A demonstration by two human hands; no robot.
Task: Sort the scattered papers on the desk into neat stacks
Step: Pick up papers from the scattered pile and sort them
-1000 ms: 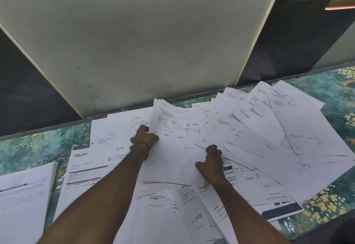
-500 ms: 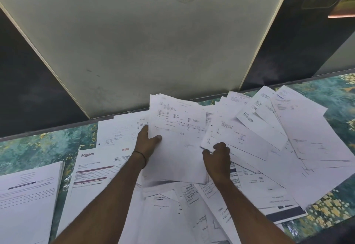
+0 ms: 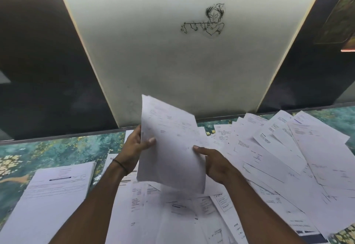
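1. Raised off the counter (image 3: 48,147) and tipped up toward 12 o'clock since the earlier frame: sheaf of papers (image 3: 169,147), flat on the pile back then. Camera view tilted up too.
2. Now mid-air at frame centre, above the loose papers (image 3: 288,157), no visible contact with them.
3. Gripped at its 9 o'clock edge by left hand (image 3: 132,147), fingers (image 3: 148,141) clamped on it, thumb on the front face, rest behind.
4. Gripped at its 3 o'clock edge by right hand (image 3: 217,165), fingers pinching the same way, thumb on the front face.
5. Handling, as a judgement: light, thin, floppy; sagging at unsupported corners, slick sheet on sheet, so likely to fan out or slide loose. Easily creased.
6. Best taken at both side edges around mid-height, as now, then tapped on the counter to square up.
7. Look: white printed sheets, several deep, edges uneven, far corner slightly fanned, print blurred and unreadable.
8. Elsewhere: neat stack (image 3: 53,195) at 8 o'clock on the counter; scatter running from 6 round to 3 o'clock.
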